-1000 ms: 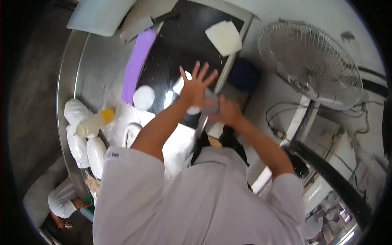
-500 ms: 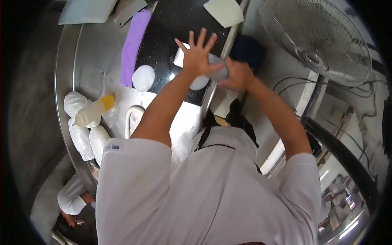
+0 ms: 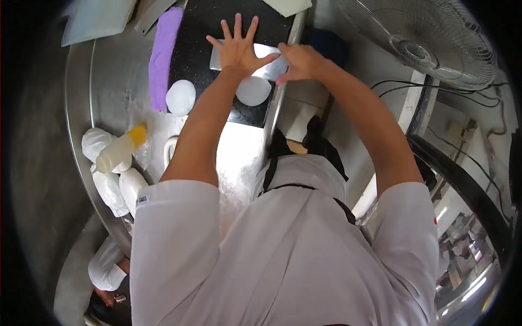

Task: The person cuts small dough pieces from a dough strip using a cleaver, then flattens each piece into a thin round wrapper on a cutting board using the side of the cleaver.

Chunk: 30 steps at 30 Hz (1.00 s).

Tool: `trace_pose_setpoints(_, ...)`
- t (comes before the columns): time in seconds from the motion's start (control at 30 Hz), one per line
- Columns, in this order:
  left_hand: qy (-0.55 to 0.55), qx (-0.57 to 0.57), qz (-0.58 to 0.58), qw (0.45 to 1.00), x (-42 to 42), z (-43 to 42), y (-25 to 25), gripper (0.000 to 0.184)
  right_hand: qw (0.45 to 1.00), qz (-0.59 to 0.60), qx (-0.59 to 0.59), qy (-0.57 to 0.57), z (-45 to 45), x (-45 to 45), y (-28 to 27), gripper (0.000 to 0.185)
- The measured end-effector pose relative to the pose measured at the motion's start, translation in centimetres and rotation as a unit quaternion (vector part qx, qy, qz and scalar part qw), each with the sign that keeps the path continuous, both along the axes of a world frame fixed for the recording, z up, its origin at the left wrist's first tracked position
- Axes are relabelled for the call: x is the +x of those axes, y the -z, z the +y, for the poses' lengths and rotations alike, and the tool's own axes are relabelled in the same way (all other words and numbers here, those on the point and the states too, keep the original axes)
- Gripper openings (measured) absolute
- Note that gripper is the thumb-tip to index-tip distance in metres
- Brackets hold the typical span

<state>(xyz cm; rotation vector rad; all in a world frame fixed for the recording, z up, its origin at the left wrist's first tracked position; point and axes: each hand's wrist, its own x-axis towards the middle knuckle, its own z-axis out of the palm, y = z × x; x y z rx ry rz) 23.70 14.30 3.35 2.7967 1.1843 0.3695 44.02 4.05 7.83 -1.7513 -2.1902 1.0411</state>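
Observation:
My left hand (image 3: 237, 57) lies with fingers spread on a broad, shiny metal cleaver blade (image 3: 216, 61), flat on the black board (image 3: 223, 24). My right hand (image 3: 304, 62) is closed on the cleaver's right end at the board's edge; its grip hides any handle. Just below the blade is a thin white dough round (image 3: 253, 91). A second white dough round (image 3: 180, 98) lies farther left at the board's lower left edge. Whether anything is under the blade is hidden.
A rolled purple towel (image 3: 165, 60) lies along the board's left side. Left on the steel counter are a yellow-capped bottle (image 3: 120, 149) and white bags (image 3: 109, 190). A fan (image 3: 418, 46) stands at right. Another person's sleeve (image 3: 106, 266) shows lower left.
The cleaver has come from blurred and tilted to lying flat on the board, my left hand on it. Both hands sit higher in view, and the near dough round is now uncovered.

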Motion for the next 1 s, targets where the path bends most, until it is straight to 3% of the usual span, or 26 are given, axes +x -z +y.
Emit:
trace_pose_setpoints(0.13, 0.05, -0.064, 0.074, 0.994, -2.2, -4.8, -0.9, 0.119, 1.0, 0.0, 0.01, 0.012, -5.6, -2.8, 0.6, 0.083)
trace_pose_setpoints(0.23, 0.037, -0.063, 0.049, 0.996, -0.4, -4.3, -1.1, 0.118, 0.998, -0.007, -0.053, 0.019, -5.6, -1.1, 1.9, 0.083)
trace_pose_setpoints(0.3, 0.009, -0.056, 0.045, 0.997, 0.0, -3.5, -1.2, 0.118, 1.0, 0.012, 0.025, 0.005, -3.0, 1.1, 2.1, 0.085)
trace_pose_setpoints(0.43, -0.016, -0.017, -0.013, 1.0, 0.4, -1.5, 0.1, 0.117, 0.998, -0.016, 0.05, -0.046, -0.4, 1.5, 1.0, 0.087)
trace_pose_setpoints(0.57, 0.047, -0.06, 0.066, 0.995, -0.8, -4.2, -0.9, 0.113, 0.998, 0.03, -0.06, -0.001, -3.6, -0.2, 1.8, 0.091)
trace_pose_setpoints(0.67, 0.026, -0.05, 0.03, 0.998, 0.5, -2.9, -0.5, 0.113, 0.999, -0.001, 0.034, -0.008, -2.9, 1.7, 2.5, 0.091)
trace_pose_setpoints(0.73, 0.002, -0.014, -0.032, 0.999, 1.5, -1.5, 0.1, 0.115, 0.999, -0.021, 0.022, -0.018, 0.4, 2.7, 1.3, 0.091)
trace_pose_setpoints(0.77, 0.002, -0.007, -0.06, 0.998, 1.9, -1.1, -2.4, 0.115, 0.998, -0.043, 0.015, -0.033, 0.6, 2.6, 0.7, 0.091)
trace_pose_setpoints(0.83, -0.021, -0.017, 0.072, 0.997, 2.9, -3.3, -9.6, 0.084, 0.999, -0.029, 0.012, -0.019, -1.5, 1.1, 0.2, 0.09)
trace_pose_setpoints(0.9, 0.093, -0.04, -0.043, 0.994, -0.3, -2.0, 0.3, 0.115, 1.0, -0.014, 0.007, 0.003, -3.4, 0.2, 1.3, 0.089)
trace_pose_setpoints(1.0, 0.057, -0.048, 0.068, 0.995, 2.3, -3.2, -1.7, 0.118, 0.999, -0.023, -0.029, 0.018, -5.0, 0.7, 2.5, 0.093)
